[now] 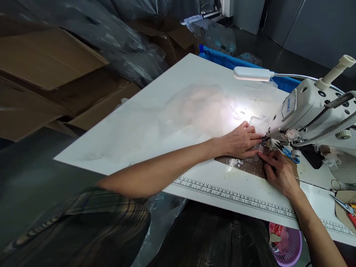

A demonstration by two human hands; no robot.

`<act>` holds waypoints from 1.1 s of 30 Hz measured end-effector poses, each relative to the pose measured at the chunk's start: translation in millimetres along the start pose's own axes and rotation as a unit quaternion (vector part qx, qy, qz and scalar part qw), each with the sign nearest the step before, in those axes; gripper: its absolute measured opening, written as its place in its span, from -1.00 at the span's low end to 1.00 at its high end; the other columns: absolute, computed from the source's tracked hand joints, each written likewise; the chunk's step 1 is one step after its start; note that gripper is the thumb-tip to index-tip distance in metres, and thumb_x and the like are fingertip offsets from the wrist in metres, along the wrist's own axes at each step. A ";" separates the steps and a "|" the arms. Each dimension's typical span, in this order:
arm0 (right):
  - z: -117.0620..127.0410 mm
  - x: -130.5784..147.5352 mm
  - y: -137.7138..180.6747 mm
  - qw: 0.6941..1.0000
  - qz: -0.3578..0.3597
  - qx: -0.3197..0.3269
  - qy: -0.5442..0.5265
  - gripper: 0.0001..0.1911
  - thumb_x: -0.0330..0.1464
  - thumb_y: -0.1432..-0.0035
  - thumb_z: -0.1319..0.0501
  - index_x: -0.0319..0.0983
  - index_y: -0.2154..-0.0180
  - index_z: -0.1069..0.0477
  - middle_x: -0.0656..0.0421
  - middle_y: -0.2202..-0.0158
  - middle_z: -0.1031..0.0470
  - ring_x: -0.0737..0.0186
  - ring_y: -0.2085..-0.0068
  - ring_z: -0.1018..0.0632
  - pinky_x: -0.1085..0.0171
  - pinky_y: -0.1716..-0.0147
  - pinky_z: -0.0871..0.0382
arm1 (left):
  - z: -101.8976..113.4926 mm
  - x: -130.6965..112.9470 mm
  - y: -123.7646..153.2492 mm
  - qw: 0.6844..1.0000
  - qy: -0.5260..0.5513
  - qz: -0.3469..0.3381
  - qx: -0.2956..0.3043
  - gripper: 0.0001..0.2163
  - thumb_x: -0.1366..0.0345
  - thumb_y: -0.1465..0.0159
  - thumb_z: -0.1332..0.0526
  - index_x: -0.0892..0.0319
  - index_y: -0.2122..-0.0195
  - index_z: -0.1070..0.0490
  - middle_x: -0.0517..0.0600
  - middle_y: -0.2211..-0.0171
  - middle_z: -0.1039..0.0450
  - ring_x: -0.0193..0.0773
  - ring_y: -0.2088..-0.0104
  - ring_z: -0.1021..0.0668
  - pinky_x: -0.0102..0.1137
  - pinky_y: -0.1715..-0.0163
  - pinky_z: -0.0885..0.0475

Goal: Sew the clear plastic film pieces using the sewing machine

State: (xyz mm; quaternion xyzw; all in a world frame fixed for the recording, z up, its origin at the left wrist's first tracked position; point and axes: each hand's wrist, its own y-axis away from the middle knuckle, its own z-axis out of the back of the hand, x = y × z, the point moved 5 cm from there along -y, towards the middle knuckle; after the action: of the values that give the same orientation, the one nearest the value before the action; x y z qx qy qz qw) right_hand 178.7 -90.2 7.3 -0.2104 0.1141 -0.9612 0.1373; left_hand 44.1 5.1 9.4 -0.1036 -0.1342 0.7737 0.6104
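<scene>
My left hand [243, 141] lies on thin, sheer white fabric [257, 120] beside the needle area of a white sewing machine [296, 105]. Its fingers are stretched out and point to the presser foot [265, 141]. On the near side of the foot is my right hand [280, 172], palm down, with its index finger reaching to the fabric edge close to my left fingertips. The right thumb is apart from that index finger and the other fingers are bent. What lies directly under the fingertips is partly hidden. Blue-handled thread snips [289, 152] rest just right of the foot.
A lamp [253, 73] lights the white table [155, 126], which has a printed ruler [222, 194] along its front edge. Red-handled scissors [346, 209] lie at far right. A purple basket [296, 246] stands below. Cardboard boxes [47, 63] and plastic sheeting [122, 40] are at left.
</scene>
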 end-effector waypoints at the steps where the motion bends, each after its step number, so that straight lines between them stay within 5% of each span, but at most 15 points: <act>1: -0.1 0.1 -0.1 1.000 0.000 -0.001 -0.001 -0.61 -0.41 -0.22 -0.08 -0.11 0.04 -0.59 0.09 0.28 -0.45 0.24 0.35 -0.52 0.27 0.43 -0.48 | -0.5 0.0 0.1 1.000 -0.001 -0.001 -0.002 -0.63 0.13 -0.41 0.01 0.20 0.03 -0.50 0.12 -0.01 -0.53 -0.08 0.20 -0.43 -0.18 0.21 -0.19; 11: -3.0 -0.9 1.4 0.999 -0.003 -0.035 -0.018 -0.62 -0.40 -0.23 -0.07 -0.11 0.04 -0.59 0.11 0.28 -0.46 0.24 0.33 -0.52 0.26 0.36 -0.49 | -0.2 -0.9 -0.3 1.000 0.003 0.006 0.007 -0.64 0.12 -0.42 -0.01 0.18 0.00 -0.49 0.11 -0.03 -0.52 -0.08 0.18 -0.43 -0.20 0.19 -0.17; 19: -2.2 0.1 1.1 0.999 0.001 -0.040 -0.029 -0.61 -0.41 -0.23 -0.05 -0.14 0.05 -0.59 0.11 0.28 -0.46 0.26 0.34 -0.52 0.25 0.32 -0.49 | 5.7 0.0 3.6 0.999 -0.027 0.005 -0.045 -0.67 0.15 -0.40 -0.05 0.25 0.03 -0.47 0.20 0.02 -0.49 -0.10 0.18 -0.46 -0.20 0.16 -0.24; 26: -2.4 -2.4 1.1 0.999 -0.026 -0.004 -0.025 -0.60 -0.40 -0.23 -0.07 -0.07 0.01 -0.56 0.13 0.22 -0.49 0.23 0.27 -0.54 0.22 0.25 -0.49 | 12.3 -16.5 8.9 0.986 0.070 -0.150 -0.034 -0.78 0.36 -0.33 -0.07 0.14 0.31 -0.52 0.02 0.22 -0.57 -0.25 0.27 -0.50 -0.26 0.09 -0.33; 33: -3.5 -2.1 1.7 0.999 -0.019 -0.019 -0.023 -0.61 -0.39 -0.24 -0.06 -0.09 0.01 -0.56 0.12 0.24 -0.49 0.21 0.26 -0.55 0.21 0.29 -0.49 | 10.0 -19.2 9.3 0.985 0.051 -0.162 -0.017 -0.74 0.35 -0.35 -0.06 0.17 0.34 -0.54 0.05 0.28 -0.56 -0.23 0.32 -0.49 -0.29 0.18 -0.37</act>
State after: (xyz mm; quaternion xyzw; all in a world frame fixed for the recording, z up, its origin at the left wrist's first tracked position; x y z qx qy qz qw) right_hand 179.4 -90.5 2.9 -0.2375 0.1256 -0.9560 0.1179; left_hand 36.8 -16.4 15.6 -0.1298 -0.1312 0.6563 0.7315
